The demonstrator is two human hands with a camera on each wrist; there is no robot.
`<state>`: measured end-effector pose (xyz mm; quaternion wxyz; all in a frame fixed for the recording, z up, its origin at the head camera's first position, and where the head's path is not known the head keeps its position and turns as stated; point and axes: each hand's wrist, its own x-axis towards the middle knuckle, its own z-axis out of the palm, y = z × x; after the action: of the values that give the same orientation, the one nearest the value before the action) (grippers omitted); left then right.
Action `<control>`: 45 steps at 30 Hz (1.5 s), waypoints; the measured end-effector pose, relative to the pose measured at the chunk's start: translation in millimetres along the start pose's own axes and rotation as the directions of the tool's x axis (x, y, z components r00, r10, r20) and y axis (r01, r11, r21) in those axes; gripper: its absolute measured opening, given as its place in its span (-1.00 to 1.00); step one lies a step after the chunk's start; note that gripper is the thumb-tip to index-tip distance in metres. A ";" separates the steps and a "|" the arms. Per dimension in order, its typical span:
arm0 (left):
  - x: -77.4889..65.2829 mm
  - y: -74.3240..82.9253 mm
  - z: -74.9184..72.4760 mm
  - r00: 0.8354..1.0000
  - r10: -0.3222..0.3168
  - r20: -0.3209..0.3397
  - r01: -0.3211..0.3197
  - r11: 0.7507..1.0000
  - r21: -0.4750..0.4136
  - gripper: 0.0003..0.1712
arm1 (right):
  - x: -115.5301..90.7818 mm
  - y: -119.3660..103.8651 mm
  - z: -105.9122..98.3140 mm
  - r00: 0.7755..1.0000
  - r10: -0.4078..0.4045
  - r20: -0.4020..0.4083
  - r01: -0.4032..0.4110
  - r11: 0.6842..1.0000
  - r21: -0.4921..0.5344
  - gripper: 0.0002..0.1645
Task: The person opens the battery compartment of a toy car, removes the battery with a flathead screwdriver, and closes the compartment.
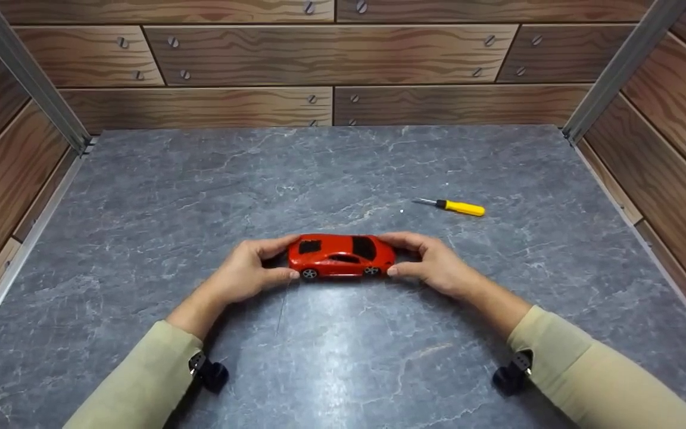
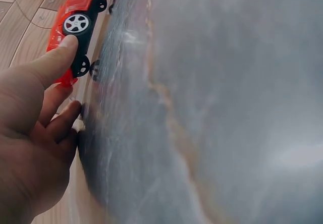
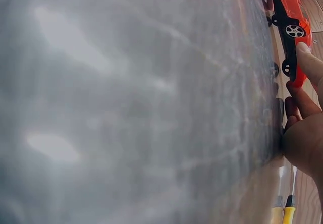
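Note:
A red toy car (image 1: 332, 245) with black windows and silver-spoked wheels sits sideways in the middle of the head view, its windscreen end to the right. My left hand (image 1: 246, 275) grips the rear end, thumb at the near side by the back wheel and fingers round the far side. At the front end my right hand (image 1: 438, 269) holds it the same way, thumb beside the front wheel. Both wrist views show the car's wheels (image 2: 77, 23) close over the glossy tabletop, with their reflections beside them.
Beyond the right hand lies a screwdriver (image 1: 464, 208) with a yellow and black handle, its tip pointing left. The grey marbled table (image 1: 331, 173) is bordered by wood-patterned walls (image 1: 331, 56) at the back and sides, with metal posts (image 1: 611, 71) in the corners.

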<state>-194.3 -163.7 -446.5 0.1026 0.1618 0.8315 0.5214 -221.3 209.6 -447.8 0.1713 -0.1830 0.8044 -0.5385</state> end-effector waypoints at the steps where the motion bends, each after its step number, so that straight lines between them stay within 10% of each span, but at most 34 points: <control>1: 0.2 0.1 0.0 1.000 0.000 0.000 0.000 1.000 -0.009 -0.13 | 0.3 0.1 -0.2 1.000 -0.003 0.000 0.003 1.000 0.011 -0.21; 15: 4.1 10.9 -2.1 0.999 0.038 -0.030 -0.042 0.988 -0.148 -0.26 | -3.9 -8.9 -3.9 1.000 -0.006 -0.020 0.009 0.988 0.152 -0.33; 45: 12.3 46.8 -11.4 0.994 -0.010 -0.109 -0.006 0.990 -0.143 -0.48 | -2.2 -29.1 -12.5 0.991 -0.120 -0.055 0.123 0.990 0.065 -0.54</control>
<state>-201.9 -149.7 -399.4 0.0688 0.1244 0.7966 0.5876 -222.1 210.4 -416.1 0.1237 -0.2117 0.7770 -0.5798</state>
